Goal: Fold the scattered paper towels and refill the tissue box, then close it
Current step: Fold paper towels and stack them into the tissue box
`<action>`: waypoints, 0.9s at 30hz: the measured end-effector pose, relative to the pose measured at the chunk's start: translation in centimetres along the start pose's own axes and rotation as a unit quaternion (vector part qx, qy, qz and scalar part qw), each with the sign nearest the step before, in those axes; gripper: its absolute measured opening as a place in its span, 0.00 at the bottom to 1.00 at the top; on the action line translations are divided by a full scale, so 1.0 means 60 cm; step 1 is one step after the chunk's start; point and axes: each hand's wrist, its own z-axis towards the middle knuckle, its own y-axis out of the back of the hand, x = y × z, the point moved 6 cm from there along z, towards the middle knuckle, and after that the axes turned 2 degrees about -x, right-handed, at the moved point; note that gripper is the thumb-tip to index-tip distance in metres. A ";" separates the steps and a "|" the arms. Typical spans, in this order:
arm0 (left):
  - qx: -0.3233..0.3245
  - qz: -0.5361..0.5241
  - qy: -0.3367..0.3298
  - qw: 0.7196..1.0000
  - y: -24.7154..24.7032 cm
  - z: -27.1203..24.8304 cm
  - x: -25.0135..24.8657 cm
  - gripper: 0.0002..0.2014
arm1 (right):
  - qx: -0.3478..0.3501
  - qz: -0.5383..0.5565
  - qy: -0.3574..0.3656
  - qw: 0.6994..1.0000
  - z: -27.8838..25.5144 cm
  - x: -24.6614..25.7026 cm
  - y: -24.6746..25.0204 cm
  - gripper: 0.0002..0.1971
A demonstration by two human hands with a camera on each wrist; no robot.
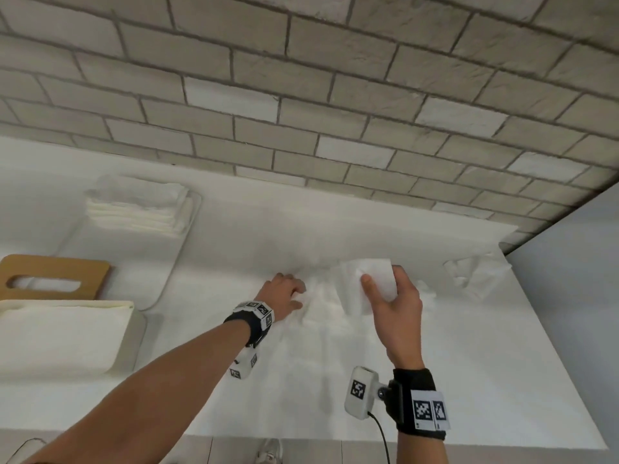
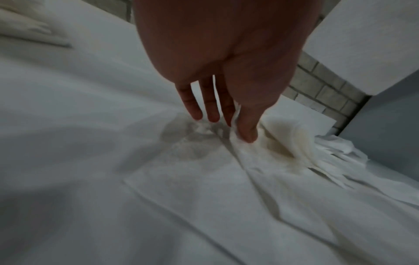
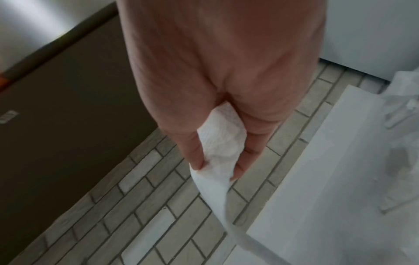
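- The right hand (image 1: 395, 306) held one paper towel (image 1: 365, 283) by its far edge, pinched between thumb and fingers (image 3: 240, 168); the sheet was lifted off the white counter (image 1: 435, 380) at that end, and the rest of it ran down toward the counter and toward the left.
- The left hand (image 1: 284, 294) lay on the near-left part of the same heap of sheets; its fingers (image 2: 195, 111) were almost straight and pressed down, while the thumb and first finger seemed to nip a fold of paper; whether this was a true grip I could not tell for sure.
- The relation that mattered: the long axis of the towel went roughly left to right between the two hands, so the raised edge was on the right and the fixed edge on the left; in my judgement the fold would bring the right edge over toward the left hand, which was the nearer one to the box.
- The tissue box (image 1: 67, 336) stood open at the far left of the counter, already holding white sheets; its wooden lid (image 1: 53, 276) lay just behind it, off the box; a stack of folded towels (image 1: 134, 209) waited further behind, well apart from both hands.
- One more crumpled towel (image 1: 469, 272) lay at the right of the right hand, not yet folded.
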 end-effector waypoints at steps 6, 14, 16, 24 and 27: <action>-0.111 -0.145 -0.053 0.982 0.154 -0.070 0.006 0.12 | -0.041 -0.074 0.089 0.992 -0.091 0.107 -0.038 0.25; -0.200 -0.172 -0.117 0.957 0.462 -0.286 0.096 0.17 | 0.154 -0.053 0.100 0.981 -0.253 0.186 -0.308 0.12; -0.214 -0.146 -0.110 0.959 0.527 -0.346 0.134 0.17 | 0.203 -0.014 0.084 0.976 -0.290 0.219 -0.391 0.09; -0.253 -0.028 -0.093 0.963 0.689 -0.530 0.295 0.08 | 0.307 0.328 -0.004 0.893 -0.360 0.322 -0.555 0.13; -0.247 -0.012 -0.101 0.964 0.717 -0.564 0.338 0.14 | 0.305 0.259 0.000 0.916 -0.357 0.283 -0.589 0.13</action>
